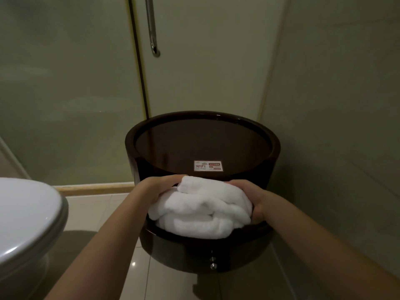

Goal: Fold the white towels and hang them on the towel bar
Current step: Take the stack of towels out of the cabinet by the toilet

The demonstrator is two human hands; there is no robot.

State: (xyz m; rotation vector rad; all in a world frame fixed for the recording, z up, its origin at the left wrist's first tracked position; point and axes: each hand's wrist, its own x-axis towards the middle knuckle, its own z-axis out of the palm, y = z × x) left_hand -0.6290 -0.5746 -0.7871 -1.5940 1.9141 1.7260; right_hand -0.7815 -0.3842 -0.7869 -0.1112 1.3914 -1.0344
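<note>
Head view showed us both of our hands on a bundle of white towels [201, 210], which lay crumpled in the open shelf [151, 231] of a round dark desk [275, 144], under its top and above its lower front panel. Our left hand [161, 188] gripped the bundle's left side, with the fingers [173, 178] curled over the upper edge of the cloth. Our right hand [249, 198] gripped the right side, its fingers bent over the top and the thumb pressed into the towel's flank. Both sets of fingers were clamped on the towels, and the fingertips were partly buried in the folds.

The desk's top overhung the bundle closely from above, and the shelf's raised front lip stood in front of the towels' lower edge. A small WIFI sticker [207, 165] sat on the top near its front edge, just behind our hands. Two small metal knobs [213, 262] showed on the front panel below.

A white toilet lid [28, 213] filled the left side, well apart from the desk. Behind the desk stood a frosted glass door [194, 61] with a metal handle [152, 29] hanging upright, and a plain wall [335, 105] closed in on the right, near the desk's side. Glossy floor tiles [104, 213] lay beneath, with a wooden sill [95, 188] along the base of the glass.
</note>
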